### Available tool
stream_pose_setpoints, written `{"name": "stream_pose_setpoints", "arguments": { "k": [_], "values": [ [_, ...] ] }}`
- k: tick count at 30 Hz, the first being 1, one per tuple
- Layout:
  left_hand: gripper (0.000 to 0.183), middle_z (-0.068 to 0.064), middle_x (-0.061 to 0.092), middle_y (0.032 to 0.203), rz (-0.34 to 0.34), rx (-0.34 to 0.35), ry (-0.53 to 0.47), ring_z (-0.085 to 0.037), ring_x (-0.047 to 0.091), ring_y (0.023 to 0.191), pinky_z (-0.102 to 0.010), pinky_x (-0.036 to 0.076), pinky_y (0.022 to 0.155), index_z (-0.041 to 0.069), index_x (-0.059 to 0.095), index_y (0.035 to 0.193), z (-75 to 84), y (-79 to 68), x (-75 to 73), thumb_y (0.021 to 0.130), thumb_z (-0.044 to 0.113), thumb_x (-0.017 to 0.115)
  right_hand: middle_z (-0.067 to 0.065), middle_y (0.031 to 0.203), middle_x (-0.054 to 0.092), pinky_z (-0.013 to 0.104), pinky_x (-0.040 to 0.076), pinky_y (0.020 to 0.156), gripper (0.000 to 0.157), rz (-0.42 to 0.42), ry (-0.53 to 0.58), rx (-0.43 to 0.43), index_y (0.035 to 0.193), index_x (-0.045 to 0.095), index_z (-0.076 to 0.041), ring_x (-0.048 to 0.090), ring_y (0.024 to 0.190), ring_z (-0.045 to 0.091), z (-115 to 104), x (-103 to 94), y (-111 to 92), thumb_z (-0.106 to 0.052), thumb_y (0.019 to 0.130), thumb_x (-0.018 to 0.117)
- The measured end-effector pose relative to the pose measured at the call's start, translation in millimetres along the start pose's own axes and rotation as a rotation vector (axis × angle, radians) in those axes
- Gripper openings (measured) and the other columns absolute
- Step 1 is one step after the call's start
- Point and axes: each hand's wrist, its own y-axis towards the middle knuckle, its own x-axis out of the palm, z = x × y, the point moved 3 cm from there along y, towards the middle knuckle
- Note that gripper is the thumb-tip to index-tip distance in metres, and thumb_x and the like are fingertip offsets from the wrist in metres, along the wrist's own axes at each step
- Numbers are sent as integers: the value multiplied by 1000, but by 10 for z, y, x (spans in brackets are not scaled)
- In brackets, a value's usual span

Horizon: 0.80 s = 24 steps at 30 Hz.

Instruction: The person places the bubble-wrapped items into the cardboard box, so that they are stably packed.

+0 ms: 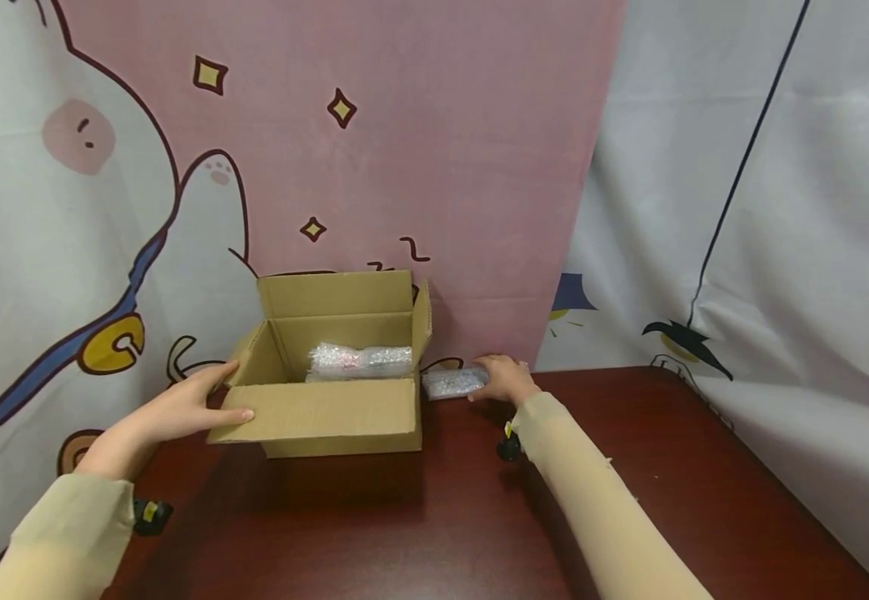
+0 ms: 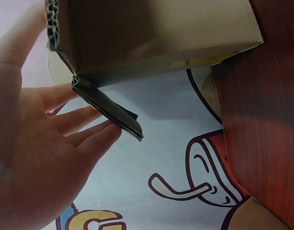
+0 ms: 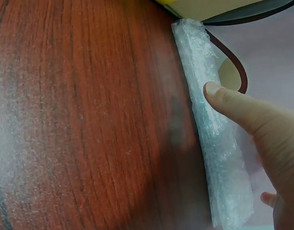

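Observation:
An opened cardboard box (image 1: 344, 417) sits on the table with its flaps spread. My left hand (image 1: 172, 408) holds its left side, the thumb lying over the corner of the front flap. In the left wrist view, the fingers of that hand (image 2: 51, 143) lie against a folded side flap (image 2: 108, 108). Right of the box lies a long bubble-wrapped package (image 1: 449, 383). My right hand (image 1: 505, 379) grips this package by its right part; in the right wrist view the thumb presses on the wrap (image 3: 211, 129). The other fingers are mostly hidden behind it.
Inside the box lies another bubble-wrapped bundle (image 1: 359, 360), its contents unclear. The dark red wooden table (image 1: 479, 517) ends against a printed cloth backdrop (image 1: 464, 167) behind the box. Small white specks lie near the right sleeve (image 1: 599, 492).

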Motion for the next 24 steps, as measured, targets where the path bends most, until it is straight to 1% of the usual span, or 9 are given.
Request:
{"name": "stream_pose_setpoints", "arguments": {
  "k": [9, 14, 21, 24],
  "values": [
    [97, -37, 31, 145, -1, -3, -16, -53, 31, 130, -67, 31, 99, -14, 25, 146, -9, 2, 3, 84, 43, 73, 10, 143, 49, 65, 28, 100, 84, -29, -12, 29, 141, 53, -16, 41, 132, 32, -16, 17, 60, -49, 71, 83],
    [97, -37, 31, 145, 1, -12, -8, -53, 31, 131, -67, 30, 99, -14, 26, 146, -18, 1, 2, 84, 44, 73, 11, 143, 50, 65, 28, 101, 85, -36, -22, 29, 141, 53, -15, 41, 132, 32, -19, 44, 94, -49, 70, 83],
    [97, -37, 30, 145, -1, -12, -18, -54, 30, 131, -67, 30, 99, -13, 25, 147, 0, 0, 0, 84, 44, 73, 10, 144, 49, 64, 28, 100, 86, -63, -36, 53, 142, 52, -17, 41, 132, 33, 22, 76, 124, -49, 69, 83],
    [97, -37, 30, 145, 1, -14, -17, -53, 30, 131, -67, 30, 99, -12, 25, 147, 2, 0, -2, 84, 44, 73, 10, 144, 49, 65, 27, 100, 86, -72, -45, 48, 143, 51, -17, 40, 132, 34, 33, 83, 140, -50, 70, 82]
  ]
}}
